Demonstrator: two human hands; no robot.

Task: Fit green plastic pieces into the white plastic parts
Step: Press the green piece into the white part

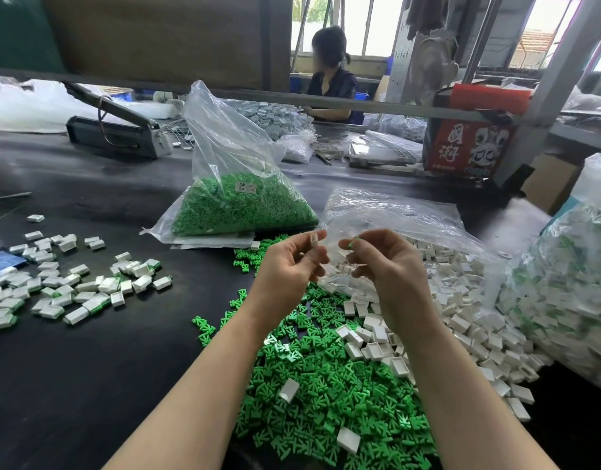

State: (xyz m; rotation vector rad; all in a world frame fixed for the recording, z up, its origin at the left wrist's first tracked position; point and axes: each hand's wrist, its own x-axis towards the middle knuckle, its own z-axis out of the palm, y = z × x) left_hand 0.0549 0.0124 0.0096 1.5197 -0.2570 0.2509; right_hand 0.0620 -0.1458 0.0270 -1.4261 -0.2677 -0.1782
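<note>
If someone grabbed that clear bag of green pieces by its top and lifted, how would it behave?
The clear bag would probably sag: its film looks thin and crumpled. The green pieces fill only its bottom, so the weight likely hangs low and shifts. Its top seems open, so tipping might spill them.

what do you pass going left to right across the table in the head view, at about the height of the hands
scattered assembled white parts → left hand pinching a white part → right hand pinching a green piece → heap of loose white parts → clear bag of finished parts
</note>
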